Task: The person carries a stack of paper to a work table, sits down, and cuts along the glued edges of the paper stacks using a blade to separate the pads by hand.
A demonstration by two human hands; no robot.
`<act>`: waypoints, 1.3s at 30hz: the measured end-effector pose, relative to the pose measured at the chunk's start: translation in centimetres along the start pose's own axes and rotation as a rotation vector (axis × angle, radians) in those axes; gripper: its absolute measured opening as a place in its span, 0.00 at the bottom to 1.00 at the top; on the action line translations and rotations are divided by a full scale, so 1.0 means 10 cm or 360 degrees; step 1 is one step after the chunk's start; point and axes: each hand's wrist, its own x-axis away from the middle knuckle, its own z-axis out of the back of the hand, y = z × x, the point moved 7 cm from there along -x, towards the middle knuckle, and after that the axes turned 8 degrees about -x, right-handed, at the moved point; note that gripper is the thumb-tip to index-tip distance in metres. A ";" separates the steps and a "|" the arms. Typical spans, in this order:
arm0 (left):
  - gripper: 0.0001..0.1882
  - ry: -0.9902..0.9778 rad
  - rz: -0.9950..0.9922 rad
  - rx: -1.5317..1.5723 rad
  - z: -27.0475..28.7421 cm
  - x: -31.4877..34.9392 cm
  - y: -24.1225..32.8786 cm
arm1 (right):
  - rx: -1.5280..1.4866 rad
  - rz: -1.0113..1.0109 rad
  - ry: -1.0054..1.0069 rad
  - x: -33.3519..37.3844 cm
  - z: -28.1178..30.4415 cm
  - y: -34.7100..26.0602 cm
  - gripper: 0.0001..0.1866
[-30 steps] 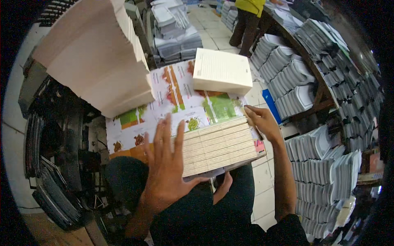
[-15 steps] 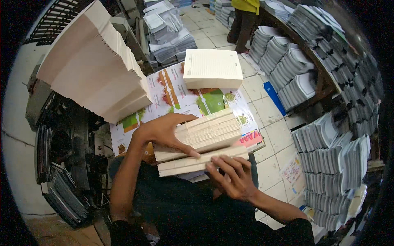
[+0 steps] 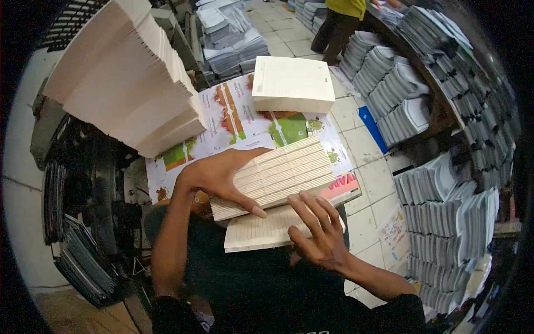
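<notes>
In front of my lap stands a thick stack of cream folded paper sections (image 3: 283,170), spine edges up, with thin lines running across them. My left hand (image 3: 214,175) clasps its left end, the thumb pressed along the near side and the fingers reaching over the far side. A separate cream paper section (image 3: 256,231) leans away from the stack on the near side, its lined page facing up. Over its right part is my right hand (image 3: 320,231), fingers apart and slightly bent; the thumb rests at the page, and whether it presses there I cannot tell.
A printed sheet (image 3: 214,133) covers the work surface. Beyond lies a cream paper block (image 3: 292,83); a tall paper pile (image 3: 128,83) leans at left. Grey booklet stacks (image 3: 445,222) line the right side. A person (image 3: 339,25) stands at the back.
The near section has tipped down toward me, turning its lined page up. My right hand's fingers have spread and come off its top edge. My left hand keeps its hold.
</notes>
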 end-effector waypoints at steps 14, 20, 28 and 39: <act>0.51 -0.0103 0.0164 0.0140 -0.02 0.05 -0.10 | 0.0109 -0.0030 -0.0258 -0.02 0.04 0.09 0.20; 0.45 -0.0123 0.0318 0.0144 -0.06 0.05 -0.14 | 0.0134 -0.0177 -0.0366 -0.30 0.04 0.16 0.20; 0.45 -0.0075 0.0555 0.0076 -0.01 0.06 -0.19 | 0.0091 -0.0333 -0.0502 -0.22 -0.04 0.26 0.18; 0.43 -0.0065 0.0473 0.0175 -0.06 0.11 -0.50 | 0.0146 -0.0235 -0.0546 -0.44 -0.04 0.29 0.28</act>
